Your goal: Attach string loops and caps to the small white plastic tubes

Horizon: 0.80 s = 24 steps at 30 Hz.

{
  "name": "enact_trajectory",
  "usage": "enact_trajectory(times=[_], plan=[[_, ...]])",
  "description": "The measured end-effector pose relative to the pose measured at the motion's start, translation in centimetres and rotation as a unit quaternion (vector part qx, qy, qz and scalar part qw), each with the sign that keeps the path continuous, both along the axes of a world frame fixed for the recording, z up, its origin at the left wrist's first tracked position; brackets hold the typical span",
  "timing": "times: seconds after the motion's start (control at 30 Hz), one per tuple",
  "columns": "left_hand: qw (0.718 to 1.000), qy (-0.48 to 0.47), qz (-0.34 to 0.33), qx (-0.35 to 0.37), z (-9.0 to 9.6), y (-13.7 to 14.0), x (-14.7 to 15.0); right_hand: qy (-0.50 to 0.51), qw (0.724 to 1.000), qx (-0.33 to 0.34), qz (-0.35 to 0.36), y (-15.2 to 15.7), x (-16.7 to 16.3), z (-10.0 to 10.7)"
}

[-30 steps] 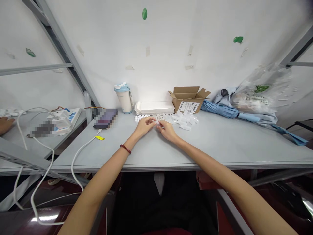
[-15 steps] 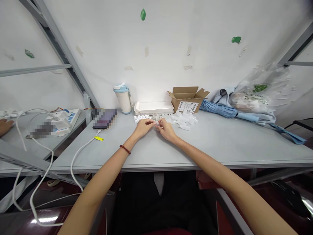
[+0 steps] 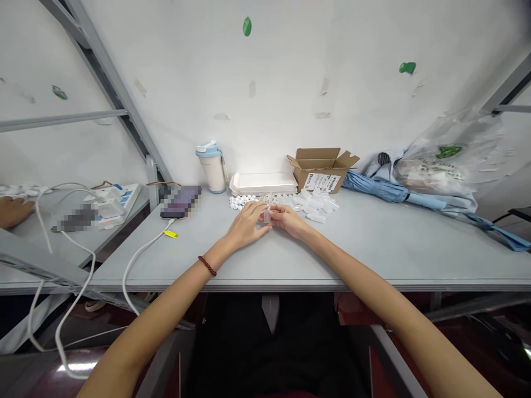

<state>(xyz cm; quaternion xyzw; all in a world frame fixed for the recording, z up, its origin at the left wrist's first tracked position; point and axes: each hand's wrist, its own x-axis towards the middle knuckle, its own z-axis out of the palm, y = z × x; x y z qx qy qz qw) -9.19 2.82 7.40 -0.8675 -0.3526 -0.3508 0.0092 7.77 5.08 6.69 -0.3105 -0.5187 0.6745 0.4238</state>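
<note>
At the left end, on the adjoining surface, a co-worker's hand lies beside small white parts. To its right, a white power strip carries a white adapter. A grey metal frame separates this surface from the main desk.

On the left part of the desk lies a phone; a white cable with a yellow tag runs from its near edge. Right of the phone, at the far side, a cream tumbler with a light blue lid stands upright. A dark red bead bracelet encircles the left wrist.

White caps lie in a cluster just beyond the left hand. This hand is partly open, its thumb and fingers curved about a clear plastic piece; whether it grips the piece cannot be told. The piece is located between both hands, near the desk's middle. The right hand grips it between thumb and fingers.

A white tray lies beyond the hands. To the right are a pile of clear pieces, an open cardboard box behind them, a folded blue umbrella and a transparent bag.
</note>
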Motion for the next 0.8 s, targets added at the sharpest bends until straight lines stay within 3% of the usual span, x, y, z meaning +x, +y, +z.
enact_trajectory(times=[0.17,0.4,0.53,0.67,0.8], plan=[[1.0,0.006,-0.005,0.0,0.1,0.4,-0.4,0.007,0.999,-0.022,0.032,-0.3,0.0,0.2],[0.999,-0.001,0.015,-0.033,0.1,-0.6,-2.4,-0.045,0.995,0.004,0.086,-0.5,-0.3,-0.3],[0.998,0.022,0.019,-0.062,0.3,-1.3,-3.8,-0.157,0.975,0.127,0.09,-0.7,-0.9,-0.6],[0.994,0.029,0.026,-0.098,0.4,-1.5,-5.4,-0.293,0.902,0.317,0.011,-1.3,-1.6,-0.8],[0.989,0.034,0.033,-0.143,0.3,-1.5,-6.7,-0.349,0.841,0.414,0.016,-1.9,-2.1,-0.9]])
